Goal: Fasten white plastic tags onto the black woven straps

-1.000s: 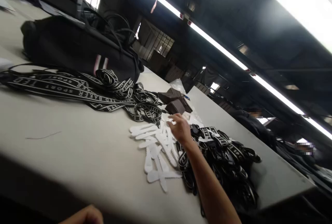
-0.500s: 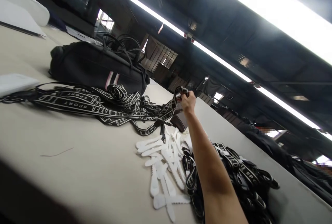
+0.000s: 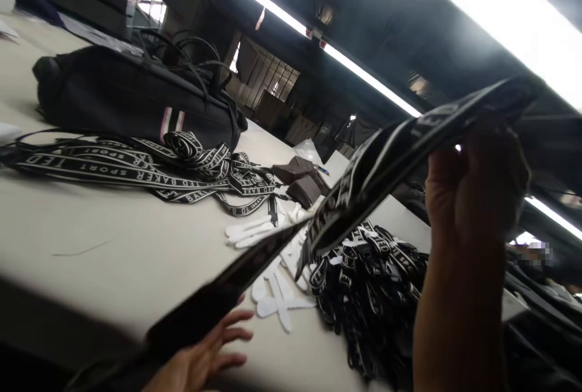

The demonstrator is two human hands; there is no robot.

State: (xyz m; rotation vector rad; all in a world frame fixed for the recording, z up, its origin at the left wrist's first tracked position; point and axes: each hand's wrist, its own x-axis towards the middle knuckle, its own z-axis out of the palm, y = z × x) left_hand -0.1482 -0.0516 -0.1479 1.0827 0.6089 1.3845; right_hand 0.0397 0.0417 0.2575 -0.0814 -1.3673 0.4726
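Note:
My right hand [image 3: 473, 186] is raised close to the camera, fingers closed round one black-and-white lettered strap [image 3: 364, 180]. The strap runs down and left across the view to my left hand [image 3: 204, 352], which lies near the table's front edge with its fingers spread under the strap's dark lower end. Below the strap, a scatter of white serrated plastic pieces [image 3: 273, 271] lies on the table [image 3: 113, 222]. A heap of folded straps [image 3: 373, 283] sits to their right.
More lettered straps [image 3: 136, 165] stretch across the table's left side. Behind them lies a black bag [image 3: 122, 92] with cords on top. Small brown pouches [image 3: 302, 180] sit mid-table. Bright tube lights run overhead. A person sits far right.
My right hand has pulled a strap off the table pile up towards the camera. My left hand has come into view at the bottom with fingers spread under the strap.

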